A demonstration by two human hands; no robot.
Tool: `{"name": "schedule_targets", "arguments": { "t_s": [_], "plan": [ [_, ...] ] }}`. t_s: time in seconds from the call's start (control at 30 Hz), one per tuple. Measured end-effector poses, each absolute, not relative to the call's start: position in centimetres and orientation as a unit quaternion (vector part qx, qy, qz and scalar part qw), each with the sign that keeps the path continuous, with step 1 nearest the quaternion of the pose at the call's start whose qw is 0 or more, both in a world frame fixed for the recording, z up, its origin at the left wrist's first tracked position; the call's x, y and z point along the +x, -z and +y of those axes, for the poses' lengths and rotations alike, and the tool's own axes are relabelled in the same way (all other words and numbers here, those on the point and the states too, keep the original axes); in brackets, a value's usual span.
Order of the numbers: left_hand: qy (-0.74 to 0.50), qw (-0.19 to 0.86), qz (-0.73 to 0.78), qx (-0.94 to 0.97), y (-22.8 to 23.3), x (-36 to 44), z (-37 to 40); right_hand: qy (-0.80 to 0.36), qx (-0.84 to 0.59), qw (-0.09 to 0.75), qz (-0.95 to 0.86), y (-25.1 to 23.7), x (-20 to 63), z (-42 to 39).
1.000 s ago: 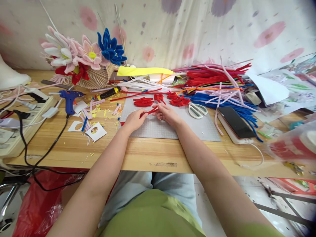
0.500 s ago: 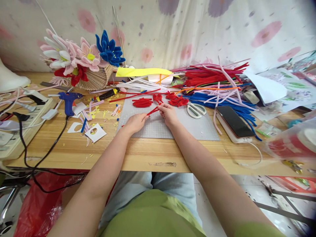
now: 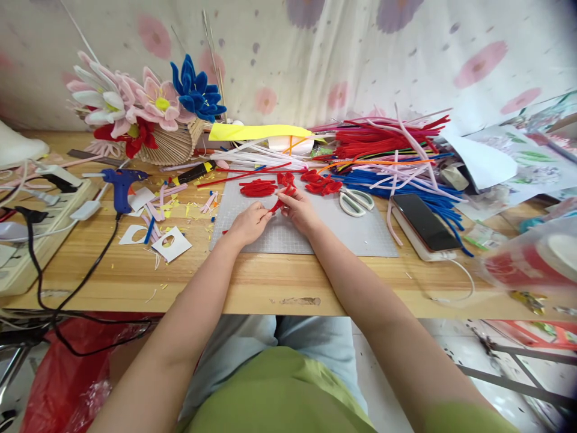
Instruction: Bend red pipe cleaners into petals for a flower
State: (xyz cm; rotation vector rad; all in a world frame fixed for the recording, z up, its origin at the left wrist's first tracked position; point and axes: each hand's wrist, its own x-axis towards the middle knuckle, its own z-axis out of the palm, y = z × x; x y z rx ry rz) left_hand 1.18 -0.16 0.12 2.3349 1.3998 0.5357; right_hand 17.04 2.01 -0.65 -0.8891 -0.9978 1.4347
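1. Across the lower frame, a wooden table (image 3: 135, 270) is seen, its surface crowded from the near edge back to the flowered cloth behind it.
2. Both bare forearms are extended forward from the body and converge over a grey cutting mat (image 3: 360, 231) at the table's centre.
3. A large heap of pipe cleaners (image 3: 392, 153), red, blue, pink and white, is spread behind and to the right of the mat.
4. A basket of finished flowers (image 3: 148, 114) is noted at the back left; a blue glue gun (image 3: 121, 180) lies in front of it, its cord run off the table edge.
5. A phone (image 3: 424, 221) rests at the mat's right edge, and scissors (image 3: 356, 201) lie on the mat just beside the right forearm.
6. The left hand (image 3: 247, 222) is held palm down, fingers curled and pinched on the lower end of a short red pipe cleaner piece (image 3: 276, 204).
7. The right hand (image 3: 300, 207) is closed on the upper end of the same piece, fingertips drawn together.
8. The piece is held between both hands just above the mat, near the bent red shapes (image 3: 259, 187) laid out beyond them.
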Motion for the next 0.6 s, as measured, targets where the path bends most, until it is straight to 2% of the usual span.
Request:
{"name": "schedule_targets", "arguments": {
  "t_s": [0.2,0.6],
  "plan": [
    [-0.263,0.082,0.511,0.814,-0.4,1.6,-0.4,-0.568,-0.445,0.557,-0.411,0.9,15.9,2.0],
    [-0.227,0.078,0.561,0.792,-0.7,2.4,-1.1,-0.586,-0.442,0.559,-0.386,0.7,16.1,1.8]
  ]
}}
